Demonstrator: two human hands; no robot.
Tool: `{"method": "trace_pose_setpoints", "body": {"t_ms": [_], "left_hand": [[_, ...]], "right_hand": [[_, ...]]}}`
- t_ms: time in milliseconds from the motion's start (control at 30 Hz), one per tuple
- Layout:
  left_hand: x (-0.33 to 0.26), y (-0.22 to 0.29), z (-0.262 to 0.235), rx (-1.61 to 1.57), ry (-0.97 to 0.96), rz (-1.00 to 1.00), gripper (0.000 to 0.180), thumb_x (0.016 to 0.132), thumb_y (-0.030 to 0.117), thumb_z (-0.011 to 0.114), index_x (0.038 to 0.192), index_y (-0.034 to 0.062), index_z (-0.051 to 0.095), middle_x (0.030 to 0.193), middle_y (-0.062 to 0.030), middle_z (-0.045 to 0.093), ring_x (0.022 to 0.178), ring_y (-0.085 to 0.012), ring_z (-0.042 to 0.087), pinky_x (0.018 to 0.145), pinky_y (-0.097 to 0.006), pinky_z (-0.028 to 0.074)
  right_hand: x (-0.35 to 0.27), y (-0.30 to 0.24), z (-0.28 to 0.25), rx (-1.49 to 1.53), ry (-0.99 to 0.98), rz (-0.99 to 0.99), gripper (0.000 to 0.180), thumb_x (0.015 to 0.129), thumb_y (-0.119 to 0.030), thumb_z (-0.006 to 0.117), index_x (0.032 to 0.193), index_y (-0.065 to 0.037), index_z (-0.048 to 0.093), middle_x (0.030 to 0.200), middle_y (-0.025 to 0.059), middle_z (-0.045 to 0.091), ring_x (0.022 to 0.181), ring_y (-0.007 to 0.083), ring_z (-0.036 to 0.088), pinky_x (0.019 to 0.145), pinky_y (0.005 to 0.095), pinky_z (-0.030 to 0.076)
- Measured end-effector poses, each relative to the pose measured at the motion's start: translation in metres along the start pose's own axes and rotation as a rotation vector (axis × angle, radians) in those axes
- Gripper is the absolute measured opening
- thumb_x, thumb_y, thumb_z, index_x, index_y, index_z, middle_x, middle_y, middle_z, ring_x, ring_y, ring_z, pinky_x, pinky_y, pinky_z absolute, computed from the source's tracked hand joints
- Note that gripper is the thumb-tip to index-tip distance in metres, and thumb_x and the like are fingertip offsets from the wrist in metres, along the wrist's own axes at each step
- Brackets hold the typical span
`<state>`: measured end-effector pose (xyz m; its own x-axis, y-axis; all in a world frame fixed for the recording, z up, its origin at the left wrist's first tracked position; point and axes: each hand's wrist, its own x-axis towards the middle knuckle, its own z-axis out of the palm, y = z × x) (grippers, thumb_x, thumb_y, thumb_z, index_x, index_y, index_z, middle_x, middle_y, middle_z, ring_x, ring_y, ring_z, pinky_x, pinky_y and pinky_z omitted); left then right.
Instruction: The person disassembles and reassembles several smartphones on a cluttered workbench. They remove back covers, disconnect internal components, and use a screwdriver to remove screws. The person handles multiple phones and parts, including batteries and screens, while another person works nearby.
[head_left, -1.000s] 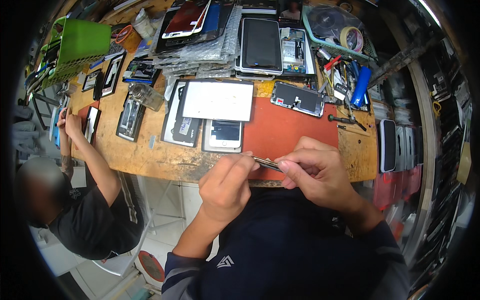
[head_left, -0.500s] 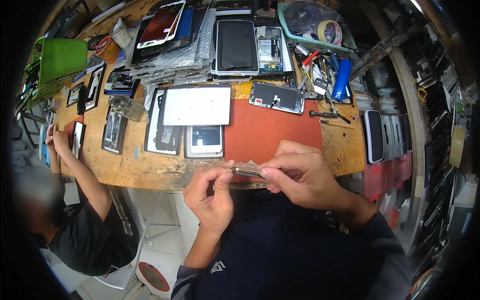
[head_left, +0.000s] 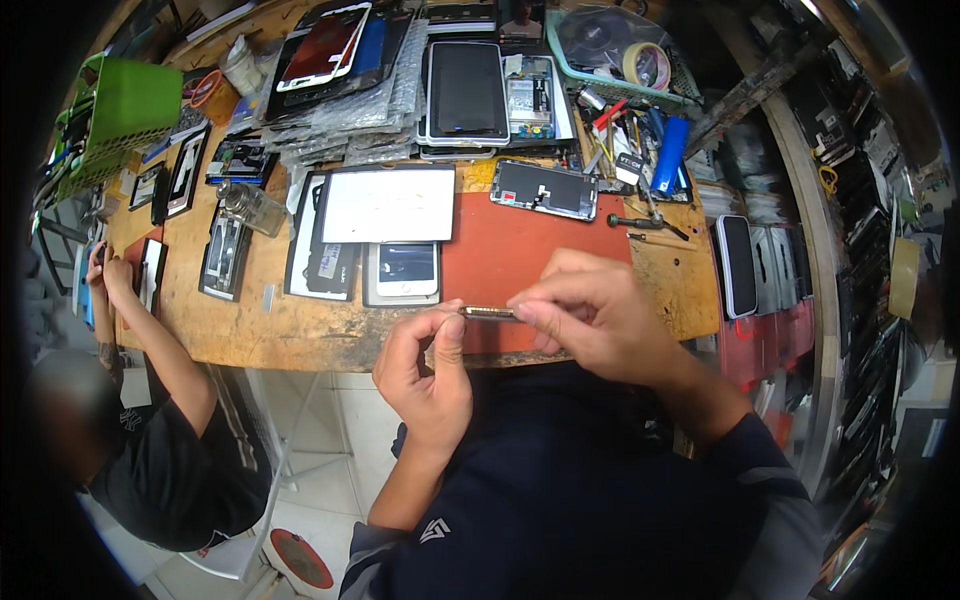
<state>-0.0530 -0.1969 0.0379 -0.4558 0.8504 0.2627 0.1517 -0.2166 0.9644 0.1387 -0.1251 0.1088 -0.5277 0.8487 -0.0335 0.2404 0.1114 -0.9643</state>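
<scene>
Between my two hands, over the front edge of the bench, a thin phone (head_left: 488, 313) with a shiny metal edge is held level and seen edge-on. My left hand (head_left: 430, 372) pinches its left end between thumb and fingers. Thumb and fingertips of my right hand (head_left: 588, 312) grip the right end. The faces of the phone do not show. Just beyond lies a red-brown mat (head_left: 540, 238), with a phone screen assembly (head_left: 545, 190) at its far edge. A white-framed phone (head_left: 408, 270) rests left of the mat, partly under a white panel (head_left: 388, 203).
Stacked tablets (head_left: 467, 92) and bubble-wrapped screens (head_left: 345, 125) fill the back. Tools, including a screwdriver (head_left: 650, 223) and a blue cylinder (head_left: 670, 155), lie at right. A glass jar (head_left: 252, 206) stands at left. Beyond it, a co-worker's hands (head_left: 108, 272) hold something at the bench.
The phone has tipped to a flatter, edge-on angle, so its upper surface no longer shows. Both hands keep hold of its ends. The whole view has shifted slightly.
</scene>
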Motion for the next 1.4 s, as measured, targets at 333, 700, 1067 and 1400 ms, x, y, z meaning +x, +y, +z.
{"method": "trace_pose_setpoints", "body": {"t_ms": [333, 700, 1067, 1400], "left_hand": [[-0.006, 0.0, 0.004, 0.117, 0.003, 0.184, 0.006, 0.098, 0.0, 0.077, 0.1, -0.0025, 0.071, 0.099, -0.0178, 0.079, 0.093, -0.0274, 0.077, 0.087, -0.036, 0.059], [-0.032, 0.009, -0.012, 0.231, -0.134, 0.377, 0.013, 0.087, -0.005, 0.085, 0.094, -0.002, 0.074, 0.089, -0.0157, 0.078, 0.094, -0.0339, 0.081, 0.083, -0.04, 0.064], [-0.039, -0.011, -0.005, -0.14, -0.125, 0.547, 0.032, 0.09, -0.003, 0.084, 0.117, 0.0, 0.066, 0.095, -0.0165, 0.079, 0.1, -0.0367, 0.081, 0.083, -0.041, 0.067], [0.066, -0.01, -0.018, -0.118, -1.067, 0.024, 0.093, 0.082, 0.025, 0.094, 0.161, 0.0036, 0.048, 0.156, -0.0208, 0.056, 0.149, -0.0399, 0.051, 0.121, -0.045, 0.043]], "right_hand": [[-0.013, 0.025, 0.046, 0.308, 0.353, -0.043, 0.02, 0.098, -0.001, 0.072, 0.117, 0.0, 0.069, 0.105, 0.0039, 0.061, 0.074, 0.0053, 0.055, 0.068, 0.0216, 0.046], [-0.013, 0.021, 0.06, 0.542, 0.447, 0.147, 0.016, 0.091, 0.005, 0.061, 0.105, -0.002, 0.067, 0.1, 0.0021, 0.06, 0.083, 0.0054, 0.055, 0.074, 0.0237, 0.049], [-0.002, 0.013, 0.048, 0.596, 0.433, 0.16, 0.02, 0.092, 0.009, 0.058, 0.108, -0.003, 0.057, 0.09, -0.0014, 0.058, 0.077, 0.0024, 0.06, 0.066, 0.0221, 0.049], [0.022, 0.014, 0.024, 0.484, 0.22, 0.148, 0.034, 0.086, 0.005, 0.065, 0.117, -0.006, 0.054, 0.105, 0.0022, 0.05, 0.085, 0.004, 0.046, 0.072, 0.0233, 0.043]]}}
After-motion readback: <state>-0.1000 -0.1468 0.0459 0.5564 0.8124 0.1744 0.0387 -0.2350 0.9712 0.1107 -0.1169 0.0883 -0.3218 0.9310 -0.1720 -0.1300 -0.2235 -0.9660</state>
